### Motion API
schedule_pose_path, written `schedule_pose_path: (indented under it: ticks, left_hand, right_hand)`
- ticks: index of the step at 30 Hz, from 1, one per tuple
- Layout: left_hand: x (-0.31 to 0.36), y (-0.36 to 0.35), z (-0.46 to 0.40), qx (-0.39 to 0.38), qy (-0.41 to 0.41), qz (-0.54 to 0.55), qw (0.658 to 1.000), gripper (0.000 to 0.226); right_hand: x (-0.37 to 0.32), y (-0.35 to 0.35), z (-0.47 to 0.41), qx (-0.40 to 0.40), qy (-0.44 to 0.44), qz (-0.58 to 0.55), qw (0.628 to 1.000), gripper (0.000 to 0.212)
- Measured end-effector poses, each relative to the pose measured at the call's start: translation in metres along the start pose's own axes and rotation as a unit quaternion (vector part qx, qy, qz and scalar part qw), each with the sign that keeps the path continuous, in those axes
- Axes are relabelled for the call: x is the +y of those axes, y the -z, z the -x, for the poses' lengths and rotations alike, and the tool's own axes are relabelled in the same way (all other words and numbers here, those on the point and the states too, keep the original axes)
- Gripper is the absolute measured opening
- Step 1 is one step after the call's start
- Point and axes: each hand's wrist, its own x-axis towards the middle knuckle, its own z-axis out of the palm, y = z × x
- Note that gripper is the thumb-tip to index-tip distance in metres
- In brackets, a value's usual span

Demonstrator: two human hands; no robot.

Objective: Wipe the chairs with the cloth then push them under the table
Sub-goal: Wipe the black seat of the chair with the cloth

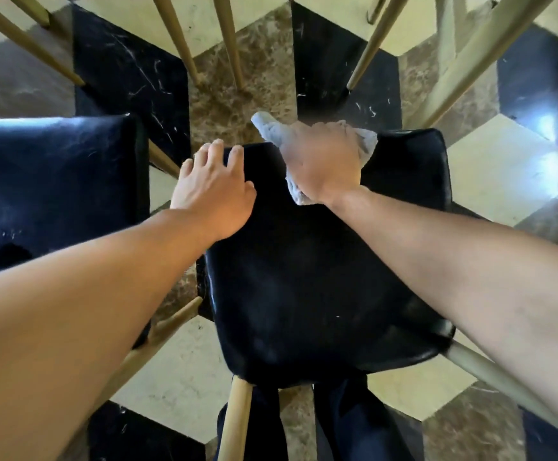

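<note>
A black padded chair (304,294) with light wooden legs stands right below me, seen from above. My left hand (212,191) rests flat on its far left edge, fingers spread over the rim. My right hand (320,161) presses a crumpled pale grey cloth (271,128) against the chair's far edge; cloth ends stick out above and below the hand. The hand looks blurred. A second black chair (54,188) stands to the left, its surface scuffed and shiny.
Several light wooden legs (227,44) of chairs or a table rise at the top of the view. The floor (503,168) is glossy marble in black, cream and brown tiles. My dark trousers (354,427) show under the chair's near edge.
</note>
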Motion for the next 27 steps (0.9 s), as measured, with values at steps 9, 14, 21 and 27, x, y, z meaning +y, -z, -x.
schedule_pose_path:
  ticks: [9, 14, 21, 27]
  left_hand:
    - [0.105, -0.005, -0.006, -0.036, -0.086, -0.021, 0.995, 0.063]
    - [0.140, -0.007, 0.017, -0.055, -0.120, -0.027, 0.991, 0.063]
    - [0.173, 0.004, 0.074, -0.098, -0.125, -0.032, 0.987, 0.063]
    - [0.202, 0.029, 0.129, -0.107, -0.151, -0.042, 0.982, 0.063]
  right_hand:
    - [0.124, 0.005, 0.065, -0.003, -0.212, -0.052, 0.976, 0.062]
    - [0.132, 0.003, 0.158, -0.036, -0.447, -0.095, 0.889, 0.073]
    - [0.113, 0.024, 0.249, -0.197, -0.497, -0.075, 0.842, 0.070]
    - [0.127, 0.087, 0.245, -0.271, -0.495, -0.259, 0.784, 0.012]
